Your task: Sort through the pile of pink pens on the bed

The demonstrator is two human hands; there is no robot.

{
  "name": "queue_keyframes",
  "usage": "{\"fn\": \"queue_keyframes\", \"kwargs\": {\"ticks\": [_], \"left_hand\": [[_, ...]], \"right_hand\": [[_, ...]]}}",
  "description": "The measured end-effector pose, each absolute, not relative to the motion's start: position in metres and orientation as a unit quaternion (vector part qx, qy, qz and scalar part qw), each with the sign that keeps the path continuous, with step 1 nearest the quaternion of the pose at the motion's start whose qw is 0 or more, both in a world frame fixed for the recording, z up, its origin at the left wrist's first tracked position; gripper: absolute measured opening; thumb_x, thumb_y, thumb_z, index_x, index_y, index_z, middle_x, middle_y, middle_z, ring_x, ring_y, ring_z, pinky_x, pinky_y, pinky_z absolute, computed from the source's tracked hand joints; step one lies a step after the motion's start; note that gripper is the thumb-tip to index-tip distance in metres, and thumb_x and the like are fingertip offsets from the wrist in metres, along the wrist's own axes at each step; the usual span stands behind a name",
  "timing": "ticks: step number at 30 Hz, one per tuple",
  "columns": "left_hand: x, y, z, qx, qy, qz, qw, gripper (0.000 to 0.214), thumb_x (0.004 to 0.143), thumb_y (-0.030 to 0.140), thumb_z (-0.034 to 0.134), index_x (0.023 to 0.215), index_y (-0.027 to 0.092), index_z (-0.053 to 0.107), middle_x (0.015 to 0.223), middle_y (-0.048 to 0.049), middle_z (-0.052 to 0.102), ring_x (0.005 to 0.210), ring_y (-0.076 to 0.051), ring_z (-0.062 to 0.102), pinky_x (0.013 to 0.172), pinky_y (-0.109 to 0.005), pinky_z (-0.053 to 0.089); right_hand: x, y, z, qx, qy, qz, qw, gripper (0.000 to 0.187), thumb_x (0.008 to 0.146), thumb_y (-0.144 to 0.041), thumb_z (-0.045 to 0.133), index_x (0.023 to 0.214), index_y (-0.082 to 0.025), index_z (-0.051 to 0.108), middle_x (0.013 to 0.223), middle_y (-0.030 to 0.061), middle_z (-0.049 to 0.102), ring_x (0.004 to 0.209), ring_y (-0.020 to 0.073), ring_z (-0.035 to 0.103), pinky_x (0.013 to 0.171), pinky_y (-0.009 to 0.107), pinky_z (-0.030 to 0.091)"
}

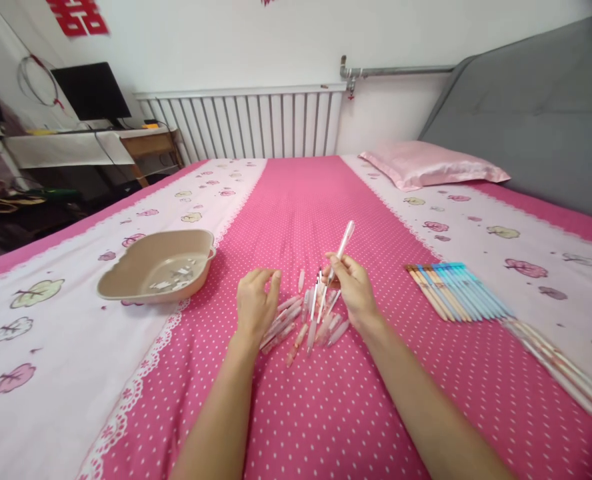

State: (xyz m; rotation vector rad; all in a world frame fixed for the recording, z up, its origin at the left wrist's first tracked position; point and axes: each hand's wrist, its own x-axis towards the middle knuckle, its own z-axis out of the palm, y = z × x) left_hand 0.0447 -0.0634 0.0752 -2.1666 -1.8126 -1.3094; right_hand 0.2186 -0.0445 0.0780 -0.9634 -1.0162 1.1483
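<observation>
My right hand (pixel 355 288) pinches a pale, whitish-pink pen (pixel 347 238) between thumb and fingers, its upper end pointing up and away from me. Below it lies a loose pile of pink and clear pens (pixel 285 321), crossing one another on the bedspread. To the left of this pile is my left hand (pixel 257 301), its fingers curled in and its thumb raised; whatever the fingers might hold is hidden. On the right side, pens with blue and brown ends (pixel 456 290) lie side by side in a row. Closer to me, another row of pale pens (pixel 559 360) continues it.
A beige basin (pixel 126 283) with small white and grey pieces inside stands to the left. The pink dotted bedspread (pixel 306 193) has some creases. Farther off are a pink pillow (pixel 431 163), a grey headboard (pixel 536 107), a radiator (pixel 251 123) and a desk with a monitor (pixel 93 92).
</observation>
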Motion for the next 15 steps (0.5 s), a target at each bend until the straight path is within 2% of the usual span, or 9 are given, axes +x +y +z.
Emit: {"fn": "queue_keyframes", "kwargs": {"ticks": [3, 6, 10, 15], "left_hand": [[0.03, -0.069, 0.071, -0.662, -0.647, -0.364, 0.103, 0.038, 0.092, 0.037, 0.035, 0.093, 0.017, 0.067, 0.098, -0.0067, 0.067, 0.094, -0.018, 0.059, 0.086, -0.031, 0.042], [0.011, -0.089, 0.062, -0.621, -0.684, -0.361, 0.129, 0.04, 0.089, 0.035, 0.034, 0.092, 0.013, 0.067, 0.1, -0.0118, 0.066, 0.095, -0.024, 0.058, 0.089, -0.038, 0.041], [-0.012, -0.135, 0.046, -0.574, -0.725, -0.355, 0.137, 0.047, 0.088, 0.037, 0.03, 0.09, 0.009, 0.067, 0.098, -0.0175, 0.066, 0.094, -0.029, 0.057, 0.09, -0.043, 0.04], [-0.018, -0.18, 0.035, -0.597, -0.763, -0.201, 0.145, 0.057, 0.088, 0.042, 0.025, 0.115, 0.004, 0.058, 0.12, -0.0204, 0.057, 0.117, -0.031, 0.046, 0.103, -0.042, 0.03]], "right_hand": [[0.226, -0.054, 0.062, -0.452, -0.468, 0.439, 0.619, 0.046, 0.076, -0.056, 0.055, 0.095, -0.014, 0.059, 0.061, -0.0039, 0.054, 0.053, 0.0103, 0.051, 0.051, 0.022, 0.04], [0.245, -0.076, 0.035, -0.579, -0.5, 0.289, 0.576, 0.051, 0.084, -0.058, 0.038, 0.101, -0.016, 0.059, 0.063, -0.0015, 0.056, 0.054, 0.0127, 0.051, 0.051, 0.023, 0.038], [0.286, -0.12, 0.011, -0.645, -0.479, 0.205, 0.559, 0.053, 0.085, -0.055, 0.033, 0.098, -0.012, 0.06, 0.063, 0.0032, 0.057, 0.054, 0.0158, 0.05, 0.052, 0.026, 0.036], [0.329, -0.174, 0.007, -0.694, -0.466, 0.145, 0.529, 0.053, 0.086, -0.052, 0.029, 0.099, -0.012, 0.061, 0.066, 0.0057, 0.061, 0.056, 0.0173, 0.051, 0.052, 0.025, 0.034]]}}
